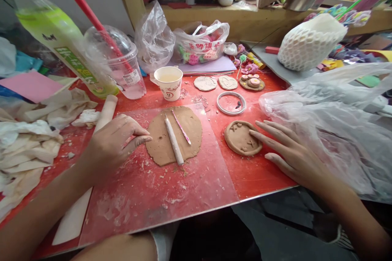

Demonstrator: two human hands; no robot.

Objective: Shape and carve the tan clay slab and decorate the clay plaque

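My left hand (118,142) hovers at the left edge of a flat brown clay slab (156,130), thumb and index finger pinched together; what they hold, if anything, is too small to make out. On the slab lie a pale, pointed clay tool (174,140) and a thin pink-and-white stick (181,127). My right hand (289,149) is open, fingers spread, with fingertips at the right rim of a round clay dish (241,140). Small raised clay shapes sit inside that dish. A rolling pin (105,112) passes partly hidden behind my left hand and forearm.
Behind the slab stand a paper cup (168,83), a plastic cup (130,77) and a green drink bottle (61,40). A ring (231,103) and small clay pieces (205,83) lie beyond the dish. Crumpled plastic bags (330,118) spread at right, cloths (27,151) at left.
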